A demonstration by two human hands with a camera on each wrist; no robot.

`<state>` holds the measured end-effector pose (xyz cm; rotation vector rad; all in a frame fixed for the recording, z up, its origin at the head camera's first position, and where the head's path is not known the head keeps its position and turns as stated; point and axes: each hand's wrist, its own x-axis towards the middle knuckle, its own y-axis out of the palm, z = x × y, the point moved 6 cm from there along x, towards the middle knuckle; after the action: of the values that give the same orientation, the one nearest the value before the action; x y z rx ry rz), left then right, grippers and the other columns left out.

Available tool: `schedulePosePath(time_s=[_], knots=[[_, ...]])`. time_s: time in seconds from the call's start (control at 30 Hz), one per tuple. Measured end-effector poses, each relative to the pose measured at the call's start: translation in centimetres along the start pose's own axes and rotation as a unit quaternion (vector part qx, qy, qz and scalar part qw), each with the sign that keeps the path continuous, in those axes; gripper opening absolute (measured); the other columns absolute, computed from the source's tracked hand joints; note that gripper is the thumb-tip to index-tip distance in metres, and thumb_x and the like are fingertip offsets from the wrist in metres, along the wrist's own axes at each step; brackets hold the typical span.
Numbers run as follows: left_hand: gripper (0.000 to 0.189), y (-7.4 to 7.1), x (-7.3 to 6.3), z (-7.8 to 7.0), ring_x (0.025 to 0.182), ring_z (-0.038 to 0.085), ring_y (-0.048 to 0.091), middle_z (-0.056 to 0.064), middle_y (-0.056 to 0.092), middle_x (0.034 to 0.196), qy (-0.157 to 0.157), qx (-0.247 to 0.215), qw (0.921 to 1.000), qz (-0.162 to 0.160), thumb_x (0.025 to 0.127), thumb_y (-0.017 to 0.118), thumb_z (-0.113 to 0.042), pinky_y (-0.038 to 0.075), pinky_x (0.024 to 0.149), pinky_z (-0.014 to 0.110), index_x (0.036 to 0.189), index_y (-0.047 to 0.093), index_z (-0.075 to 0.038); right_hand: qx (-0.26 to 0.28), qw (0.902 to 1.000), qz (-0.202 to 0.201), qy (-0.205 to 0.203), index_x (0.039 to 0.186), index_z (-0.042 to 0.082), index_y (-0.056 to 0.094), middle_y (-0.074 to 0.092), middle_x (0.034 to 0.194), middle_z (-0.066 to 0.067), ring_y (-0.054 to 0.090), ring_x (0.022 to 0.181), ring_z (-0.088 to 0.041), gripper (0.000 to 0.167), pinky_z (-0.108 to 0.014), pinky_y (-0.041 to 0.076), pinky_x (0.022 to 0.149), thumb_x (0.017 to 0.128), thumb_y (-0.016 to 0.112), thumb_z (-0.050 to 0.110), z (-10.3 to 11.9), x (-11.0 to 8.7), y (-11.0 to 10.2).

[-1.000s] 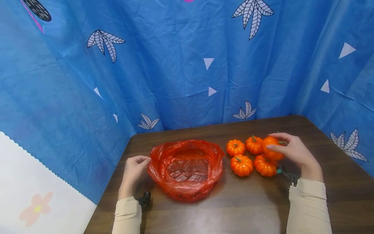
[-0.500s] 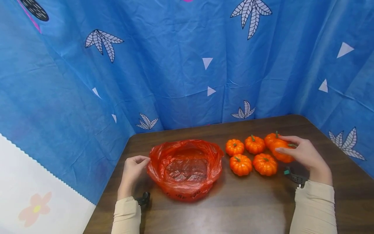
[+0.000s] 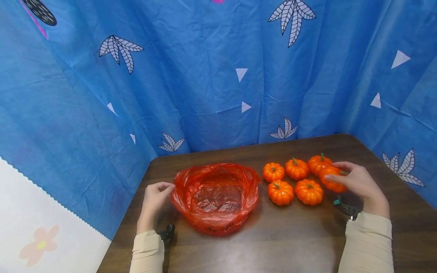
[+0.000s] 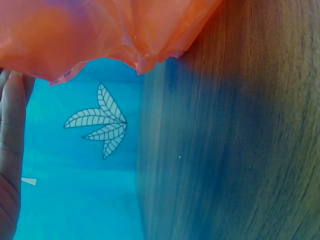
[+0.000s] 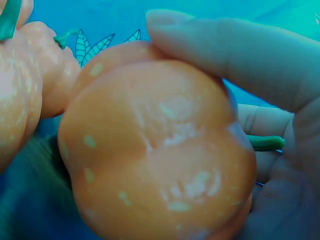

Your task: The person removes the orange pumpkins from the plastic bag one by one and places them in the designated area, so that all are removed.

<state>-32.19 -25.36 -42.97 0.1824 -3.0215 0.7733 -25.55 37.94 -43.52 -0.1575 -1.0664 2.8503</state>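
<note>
My left hand [image 3: 155,199] pinches the left rim of a red plastic bag [image 3: 218,222], which stands with its mouth spread wide on the table. In the left wrist view, that hand's fingers [image 4: 11,130] show at the left edge, below the bag's crinkled rim [image 4: 100,35]. On the right side, my right hand [image 3: 360,182] grips a small orange pumpkin [image 3: 330,178], its thumb [image 5: 225,55] across one side in the right wrist view. The pumpkin's green stem [image 5: 267,143] points toward the palm. Beside it sits another pumpkin [image 3: 319,163] with an upright stem.
Several more orange pumpkins [image 3: 280,192] lie in two rows between the bag and my right hand. The brown wooden table [image 3: 273,242] reaches back to a blue curtain [image 3: 211,94] with leaf prints. A dark wrist device [image 3: 167,232] hangs beside the left wrist.
My right hand has moved right with its pumpkin, from over the others to the right end of the group. The left hand keeps its pinch on the bag's rim.
</note>
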Motion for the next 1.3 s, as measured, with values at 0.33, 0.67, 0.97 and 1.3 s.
schedulePosePath(time_s=[0.33, 0.67, 0.97, 1.3], knots=[[0.029, 0.0, -0.1, 0.0, 0.083, 0.019, 0.067, 0.01, 0.077, 0.094, -0.004, -0.006, 1.0, 0.0, 0.093, 0.072, -0.029, 0.061, 0.083, 0.038, 0.103, 0.077, -0.002, 0.004, 0.9999, 0.003, 0.016, 0.145, -0.011, 0.037, 0.039, 0.143, -0.041, 0.046, 0.117, -0.052, 0.089, -0.062, 0.05, 0.094, 0.091, 0.066, 0.053, -1.6, 0.1, 0.1], [0.026, 0.2, 0.0, -0.1, 0.079, 0.02, 0.069, 0.013, 0.077, 0.095, 0.005, 0.007, 1.0, -0.002, 0.094, 0.071, -0.026, 0.061, 0.083, 0.043, 0.102, 0.077, -0.002, -0.01, 0.9997, 0.012, 0.02, 0.144, -0.012, 0.037, 0.038, 0.142, -0.042, 0.046, 0.114, -0.052, 0.091, -0.065, 0.047, 0.093, 0.09, 0.066, 0.056, -1.8, 0.2, 0.4], [0.027, 0.3, 0.0, 0.0, 0.078, 0.02, 0.069, 0.013, 0.077, 0.095, 0.004, 0.006, 1.0, 0.001, 0.094, 0.071, -0.026, 0.062, 0.081, 0.04, 0.102, 0.077, -0.002, -0.035, 0.9988, 0.022, 0.026, 0.14, -0.013, 0.04, 0.044, 0.137, -0.041, 0.049, 0.112, -0.052, 0.094, -0.065, 0.047, 0.092, 0.087, 0.069, 0.059, -2.1, 0.6, 1.1], [0.026, 0.3, -0.1, 0.0, 0.079, 0.02, 0.069, 0.012, 0.077, 0.095, 0.003, 0.009, 1.0, 0.0, 0.094, 0.071, -0.026, 0.062, 0.082, 0.043, 0.102, 0.077, -0.002, -0.037, 0.9983, 0.02, 0.041, 0.139, -0.016, 0.036, 0.043, 0.135, -0.042, 0.049, 0.11, -0.051, 0.098, -0.065, 0.047, 0.093, 0.086, 0.07, 0.059, -1.7, 0.7, 1.5]])
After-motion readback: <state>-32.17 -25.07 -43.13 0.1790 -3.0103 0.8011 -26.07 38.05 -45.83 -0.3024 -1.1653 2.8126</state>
